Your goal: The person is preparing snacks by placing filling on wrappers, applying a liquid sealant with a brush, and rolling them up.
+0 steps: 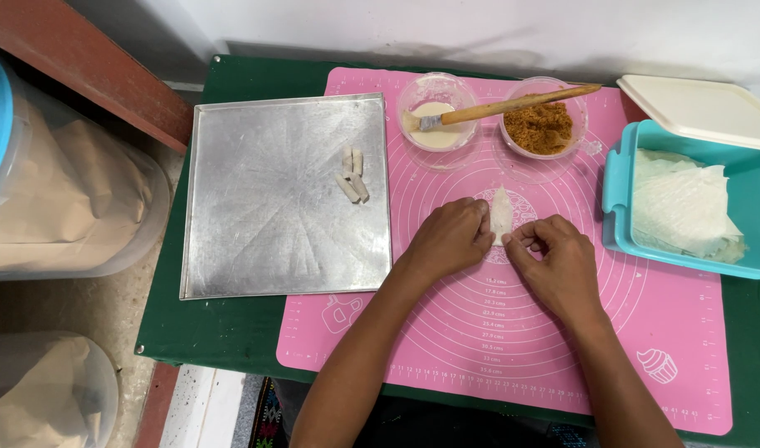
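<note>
A thin pale pastry wrapper (501, 211) lies on the pink silicone mat (513, 332), its tip pointing away from me. My left hand (450, 237) pinches its left edge and my right hand (549, 259) pinches its right lower edge; both hands fold it between the fingertips. Part of the wrapper is hidden under my fingers. On the metal tray (264, 224) to the left lie several small finished rolls (352, 176).
A clear bowl of white paste (436, 126) holds a wooden-handled brush (513, 106). Beside it stands a bowl of brown crumbly filling (541, 126). A teal box (619, 191) with stacked wrappers (683, 211) sits at right, its cream lid (702, 108) behind. Plastic bins stand at left.
</note>
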